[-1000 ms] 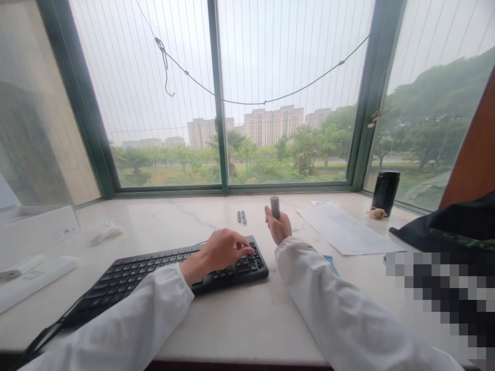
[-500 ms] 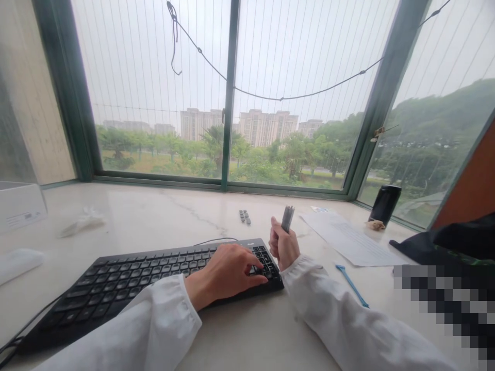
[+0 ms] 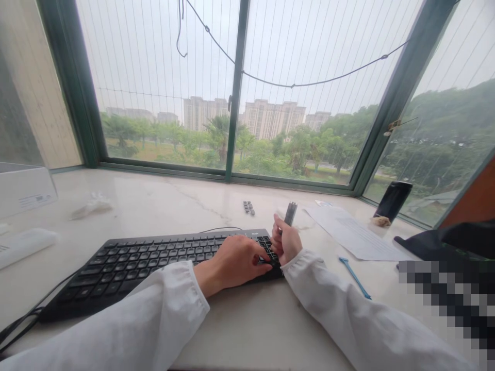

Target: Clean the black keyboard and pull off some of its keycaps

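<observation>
A black keyboard [image 3: 127, 270] lies slanted across the table. My left hand [image 3: 234, 263] rests over its right part, thumb and forefinger apart beside the number pad, its other fingers partly hidden. In my right hand [image 3: 285, 245], closed in a fist at the keyboard's right end, a dark grey brush-like tool [image 3: 291, 213] stands nearly upright. Its notched top end sticks up above the fist; the lower end is hidden. Keys seem to be off part of the number pad [image 3: 264, 240]. Several small grey keycaps [image 3: 248, 207] lie in rows behind the keyboard.
To the right are a printed sheet [image 3: 353, 234], a blue stick-like tool [image 3: 355, 278], a black can-like object [image 3: 393, 201] and dark cloth [image 3: 452, 239]. On the left are a white box [image 3: 27, 190], crumpled plastic [image 3: 93, 205] and a keyboard cable [image 3: 23, 322].
The camera view has shifted slightly, so the scene sits higher and more to the right. Both hands stay at the number pad, and the right hand's tool leans a little more to the right.
</observation>
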